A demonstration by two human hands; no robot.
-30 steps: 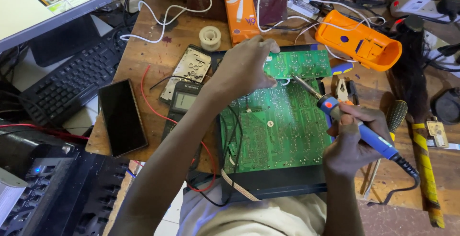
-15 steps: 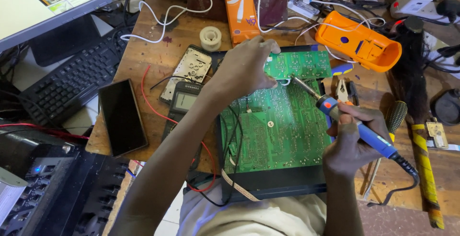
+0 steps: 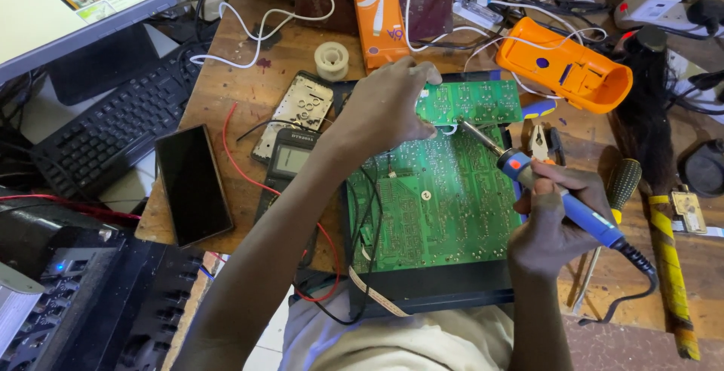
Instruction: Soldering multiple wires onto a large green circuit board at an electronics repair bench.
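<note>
A blue-handled soldering iron (image 3: 562,201) is held in a closed pen-style grip by the right hand (image 3: 554,224), fingers wrapped narrowly around the handle, its cable trailing away toward the lower right. Up and to the left of that grip, the metal tip is set at the near edge of a small green circuit board (image 3: 471,102), where it meets the large green circuit board (image 3: 434,201) lying below it. The left hand (image 3: 385,107) is placed just beyond the tip, fingers curled onto the small board's left end and pinning it; whether something thin such as solder is also pinched there cannot be told.

Soldering appears to be under way at one joint by the tip; how many joints are finished cannot be judged, as the joints are too small to read.

Farther out on the wooden table (image 3: 226,92), an orange meter case (image 3: 566,69) lies above the right grip, a yellow-handled screwdriver (image 3: 615,205) just to its right, and a dark phone (image 3: 192,184) well to the left.
</note>
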